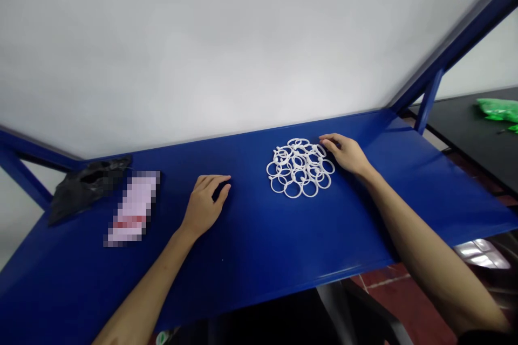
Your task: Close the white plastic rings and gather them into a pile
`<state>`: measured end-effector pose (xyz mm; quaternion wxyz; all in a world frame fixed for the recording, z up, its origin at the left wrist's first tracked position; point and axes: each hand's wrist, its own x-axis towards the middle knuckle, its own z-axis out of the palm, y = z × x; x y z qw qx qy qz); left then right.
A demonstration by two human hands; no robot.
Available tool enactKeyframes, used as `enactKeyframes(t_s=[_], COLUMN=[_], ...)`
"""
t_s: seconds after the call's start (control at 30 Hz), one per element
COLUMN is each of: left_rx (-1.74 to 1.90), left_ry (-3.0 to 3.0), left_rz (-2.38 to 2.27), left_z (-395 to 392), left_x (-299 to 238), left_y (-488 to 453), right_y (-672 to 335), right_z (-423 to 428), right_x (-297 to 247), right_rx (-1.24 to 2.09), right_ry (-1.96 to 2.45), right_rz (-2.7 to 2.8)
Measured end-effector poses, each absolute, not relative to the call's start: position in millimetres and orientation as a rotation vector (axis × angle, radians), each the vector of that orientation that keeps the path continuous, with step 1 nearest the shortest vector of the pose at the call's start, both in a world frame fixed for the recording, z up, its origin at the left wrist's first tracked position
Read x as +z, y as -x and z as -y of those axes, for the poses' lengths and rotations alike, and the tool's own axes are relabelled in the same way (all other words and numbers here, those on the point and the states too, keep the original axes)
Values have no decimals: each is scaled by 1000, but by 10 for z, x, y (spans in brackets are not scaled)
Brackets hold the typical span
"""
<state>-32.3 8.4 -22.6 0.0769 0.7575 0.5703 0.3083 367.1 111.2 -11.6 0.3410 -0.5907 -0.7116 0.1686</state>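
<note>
A flat, overlapping cluster of white plastic rings (pixel 300 171), each with a small knob, lies on the blue tabletop (pixel 251 237). My right hand (pixel 347 155) rests at the right rear edge of this cluster. Its thumb and fingers are bent and slightly apart, close beside the outermost rings; whether they touch one is hard to tell. Well to the left of the rings, my left hand (pixel 205 202) lies on the table with nothing in it. A gap shows between its thumb and forefinger.
On the left lie a crumpled black plastic bag (pixel 83 186) and a blurred-out pinkish flat item (pixel 135 202). Blue frame bars (pixel 429 99) rise at both ends, with a white wall (pixel 226 54) behind. At right, a dark table (pixel 457 124) holds a green bag (pixel 499 109).
</note>
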Motion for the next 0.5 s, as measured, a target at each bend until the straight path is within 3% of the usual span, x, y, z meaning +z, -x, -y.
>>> enactKeyframes(t_s=[0.5], left_rx=[917], left_ry=[-2395], left_rz=[-1701], left_z=[-123], left_x=[-264], left_y=[311], right_y=[-3619], right_z=[-1064], right_x=[-79], right_rx=[124], right_ry=[1465], right_rz=[2061])
